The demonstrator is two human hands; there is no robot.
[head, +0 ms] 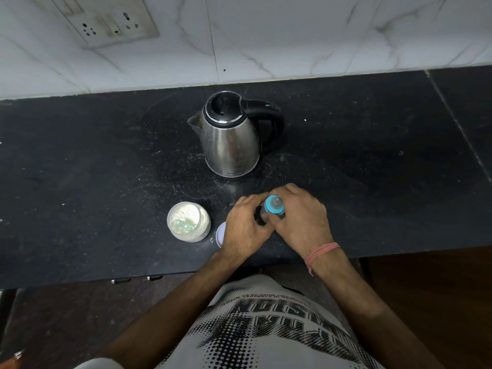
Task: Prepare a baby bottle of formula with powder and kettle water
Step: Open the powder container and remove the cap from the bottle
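Note:
A baby bottle [274,206] with a blue collar and clear teat stands on the black counter [106,169] near its front edge. My left hand [246,226] curls round the bottle's left side and my right hand [299,215] wraps round its right side; the bottle's body is mostly hidden between them. An open clear jar of pale formula powder [188,221], with a light green scoop lying in it, stands to the left of my hands. Behind the bottle a steel kettle [230,137] with a black lid and handle has its spout pointing left.
A pale round lid [220,233] lies flat between the jar and my left hand, partly covered by it. A white marble wall with a socket plate [106,22] rises behind the counter. Dark floor lies below the counter's front edge.

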